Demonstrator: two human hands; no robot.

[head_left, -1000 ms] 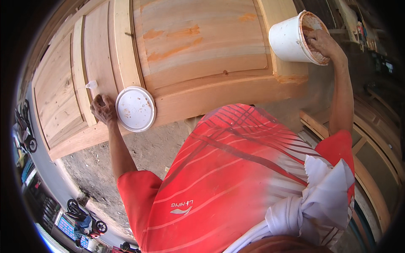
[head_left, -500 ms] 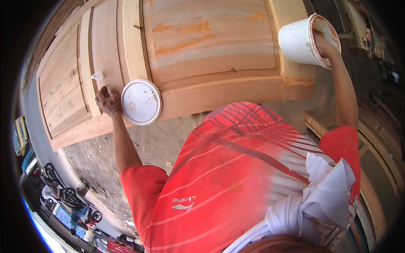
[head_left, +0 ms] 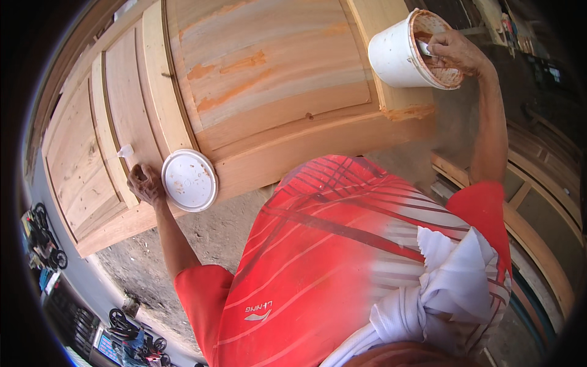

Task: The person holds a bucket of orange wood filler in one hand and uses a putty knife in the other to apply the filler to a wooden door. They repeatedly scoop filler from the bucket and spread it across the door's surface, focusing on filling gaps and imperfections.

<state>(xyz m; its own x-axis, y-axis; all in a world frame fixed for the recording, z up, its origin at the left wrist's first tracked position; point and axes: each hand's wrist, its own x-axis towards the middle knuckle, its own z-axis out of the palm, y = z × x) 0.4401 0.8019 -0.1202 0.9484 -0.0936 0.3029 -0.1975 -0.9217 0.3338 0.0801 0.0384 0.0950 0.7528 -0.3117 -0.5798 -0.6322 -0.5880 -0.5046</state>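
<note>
A white bucket (head_left: pixel 391 56), tipped on its side with its mouth to the right, is smeared with orange putty inside. At its mouth my right hand (head_left: pixel 455 52) is closed on a small white scraper (head_left: pixel 423 48), partly hidden by the fingers and the bucket. My left hand (head_left: pixel 145 183) rests on the wooden door panel (head_left: pixel 287 137), its fingers curled; what they hold, if anything, is hidden. Beside it lies a round white lid (head_left: pixel 191 181) spotted with orange-brown bits. A small translucent white piece (head_left: pixel 125 150) is just beyond that hand.
Orange putty streaks (head_left: pixel 243 61) mark the door's large panel, with another patch (head_left: pixel 408 113) near its right corner. Long wooden frames (head_left: pixel 538 238) lie at the right. Bare ground (head_left: pixel 159 272) shows below the door, and parked motorbikes (head_left: pixel 131 333) stand at the lower left.
My right hand has come from inside the bucket out to its mouth, bringing the white scraper into view. My left hand stays beside the lid. The whole view has shifted.
</note>
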